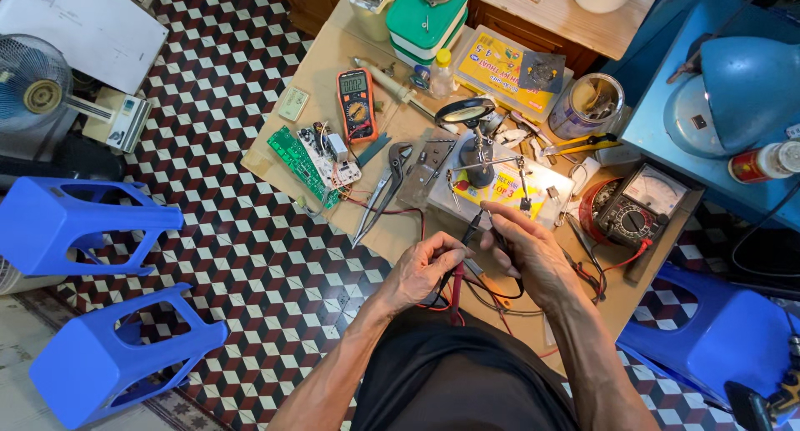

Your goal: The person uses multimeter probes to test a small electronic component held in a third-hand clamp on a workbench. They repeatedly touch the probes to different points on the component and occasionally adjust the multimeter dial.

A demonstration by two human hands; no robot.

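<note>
Left hand (422,268): red probe (457,291) | right hand (527,252): black probe (501,241)

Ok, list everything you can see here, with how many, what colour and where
Work table: one, tan, centre.
Digital meter: one, orange and black, left part of table.
Circuit boards: two, green and white, beside that meter.
Pliers: one, grey, middle of table.
Magnifier stand: one, black, centre.
Dial meter: one, black, right edge.
Tin can: one, right rear.
Stools: three, blue, on the floor.
Fan: one, far left.
Lamp: one, blue, right.
Probes: two, red and black, in the hands.
Left hand: on the red probe.
Right hand: on the black probe.
</note>
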